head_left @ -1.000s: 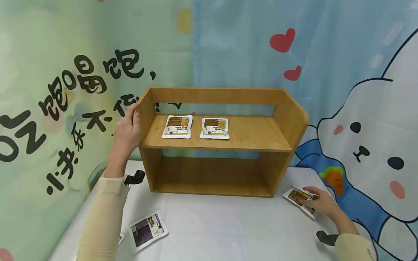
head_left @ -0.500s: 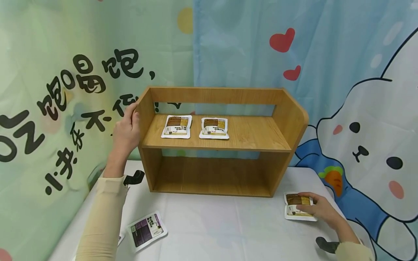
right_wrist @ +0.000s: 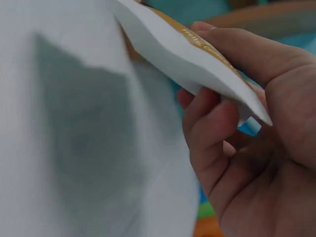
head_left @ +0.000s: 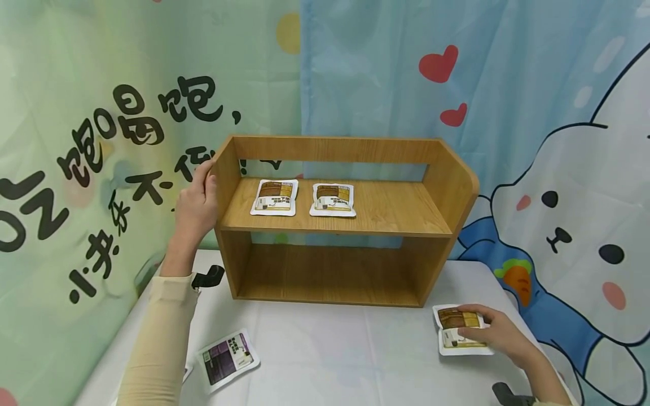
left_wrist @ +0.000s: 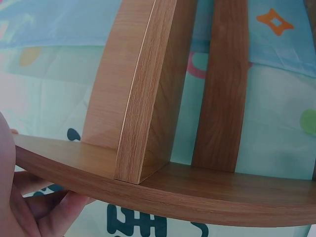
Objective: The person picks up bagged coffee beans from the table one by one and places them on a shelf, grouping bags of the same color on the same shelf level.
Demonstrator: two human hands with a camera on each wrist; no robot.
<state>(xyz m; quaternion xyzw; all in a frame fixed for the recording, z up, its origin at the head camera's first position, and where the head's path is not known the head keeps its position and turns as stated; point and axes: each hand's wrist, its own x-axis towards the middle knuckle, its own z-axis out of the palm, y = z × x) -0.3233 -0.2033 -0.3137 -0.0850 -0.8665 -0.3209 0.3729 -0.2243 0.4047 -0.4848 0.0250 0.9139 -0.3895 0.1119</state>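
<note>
The right hand [head_left: 500, 334] pinches the pouch [head_left: 457, 320] at its right side; the pouch projects leftward. The left hand [head_left: 197, 204] grips the wooden shelf [head_left: 376, 211].

From head height, forward and down, the whole wooden shelf [head_left: 330, 276] is framed at centre; its left panel [left_wrist: 197, 205] is seen closely, low in the left-wrist view. The lower-right packet [head_left: 453, 322] is shown nearer, almost edge-on, in the right-wrist view's upper part.
</note>
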